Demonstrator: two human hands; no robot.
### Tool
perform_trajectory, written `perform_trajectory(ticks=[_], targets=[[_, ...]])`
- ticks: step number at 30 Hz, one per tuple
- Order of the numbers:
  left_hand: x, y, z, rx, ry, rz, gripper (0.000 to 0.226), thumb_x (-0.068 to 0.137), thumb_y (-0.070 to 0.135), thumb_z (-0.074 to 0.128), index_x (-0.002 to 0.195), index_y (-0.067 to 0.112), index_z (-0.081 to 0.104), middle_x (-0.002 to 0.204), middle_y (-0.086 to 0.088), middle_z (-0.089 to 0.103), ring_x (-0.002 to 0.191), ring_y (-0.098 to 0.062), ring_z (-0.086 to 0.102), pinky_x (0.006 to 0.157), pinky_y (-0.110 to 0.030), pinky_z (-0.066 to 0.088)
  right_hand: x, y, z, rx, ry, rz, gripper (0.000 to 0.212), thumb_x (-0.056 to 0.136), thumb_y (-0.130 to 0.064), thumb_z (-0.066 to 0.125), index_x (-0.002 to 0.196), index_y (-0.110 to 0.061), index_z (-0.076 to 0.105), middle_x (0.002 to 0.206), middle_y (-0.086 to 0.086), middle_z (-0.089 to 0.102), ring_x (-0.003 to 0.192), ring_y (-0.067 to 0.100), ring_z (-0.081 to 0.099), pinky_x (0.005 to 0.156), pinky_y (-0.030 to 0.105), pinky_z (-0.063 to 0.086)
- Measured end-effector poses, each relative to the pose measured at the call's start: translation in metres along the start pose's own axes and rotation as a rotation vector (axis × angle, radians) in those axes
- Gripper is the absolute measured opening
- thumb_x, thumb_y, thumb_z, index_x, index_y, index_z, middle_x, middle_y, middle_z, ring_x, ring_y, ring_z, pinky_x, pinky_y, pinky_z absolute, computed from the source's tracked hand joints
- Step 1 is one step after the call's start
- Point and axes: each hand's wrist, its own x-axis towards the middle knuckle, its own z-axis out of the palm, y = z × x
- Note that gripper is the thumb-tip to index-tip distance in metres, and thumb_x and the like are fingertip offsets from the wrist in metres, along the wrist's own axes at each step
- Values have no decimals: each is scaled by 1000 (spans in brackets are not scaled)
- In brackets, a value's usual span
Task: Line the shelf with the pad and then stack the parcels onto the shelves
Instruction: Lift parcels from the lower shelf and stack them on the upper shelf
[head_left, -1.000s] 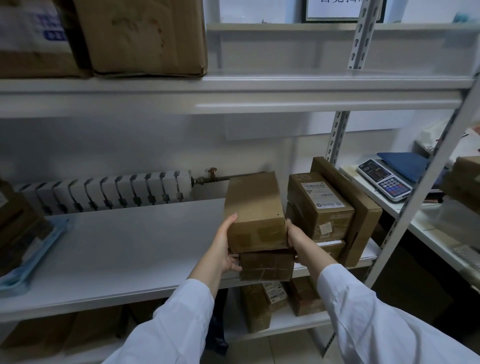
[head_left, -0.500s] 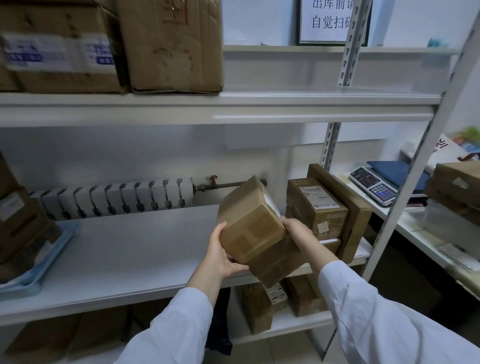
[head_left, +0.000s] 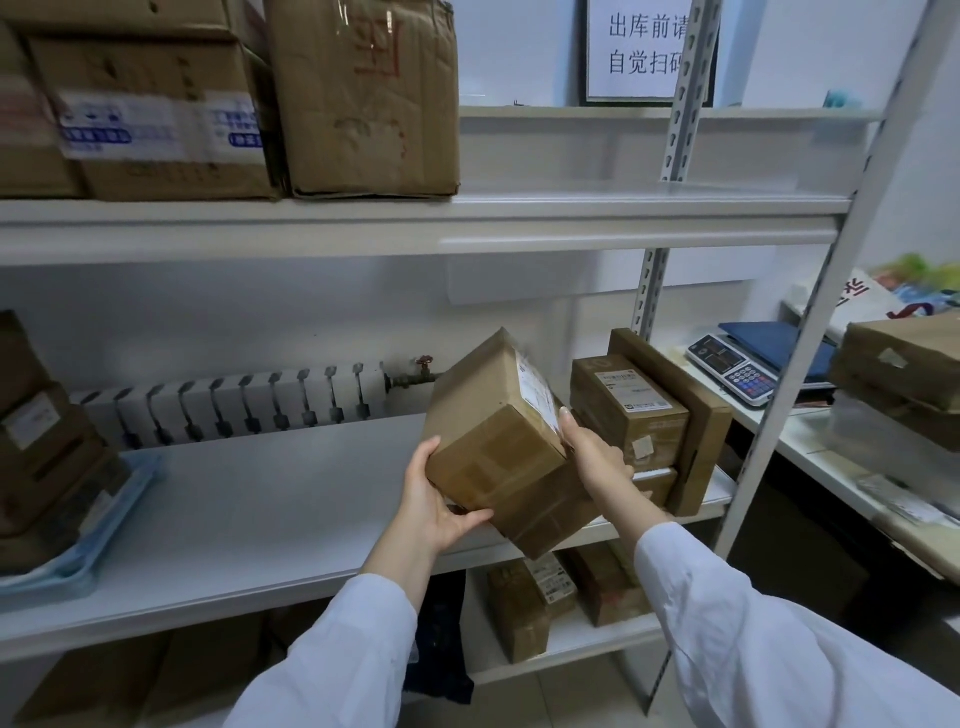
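Parcel (head_left: 493, 441): tilted, held above the middle shelf (head_left: 260, 514) front edge, beside the stacked parcels (head_left: 628, 410). Left hand (head_left: 434, 499) cups its underside; right hand (head_left: 592, 452) presses its side. Advice: level it, then set flush against the stack.

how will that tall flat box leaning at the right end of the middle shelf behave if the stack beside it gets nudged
The tall flat box stands on a narrow edge, tilted against the labelled parcels, so it looks apt to tip if they shift. It sits near the middle shelf front lip, so it might slide off. Its cardboard looks stiff, not floppy.
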Motion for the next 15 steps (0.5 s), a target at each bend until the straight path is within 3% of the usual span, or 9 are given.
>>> perform_trajectory(ticks=[6, 11, 15], targets=[[-6, -7, -7, -116, -29, -34, 51, 84, 56, 49, 124, 24, 46, 114, -13, 52, 108, -39, 46, 93, -61, 40, -16, -6, -5, -121, 169, -143, 50, 89, -65, 35, 128, -40, 53, 138, 8, 37, 131, 34, 27, 106, 52, 21], [-19, -19, 0, -203, -91, -57, 50, 87, 55, 43, 123, 21, 47, 117, -16, 50, 98, -40, 48, 84, -61, 43, -31, -16, -8, -306, 329, -234, 49, 89, -64, 35, 129, -40, 52, 146, 0, 40, 136, 29, 27, 109, 53, 18], [-27, -26, 5, -250, -118, -86, 54, 86, 55, 42, 126, 20, 48, 122, -17, 50, 107, -42, 47, 89, -61, 42, -43, -23, -18, -401, 383, -269, 54, 88, -67, 31, 129, -40, 53, 146, -9, 43, 136, 26, 28, 105, 51, 21]])
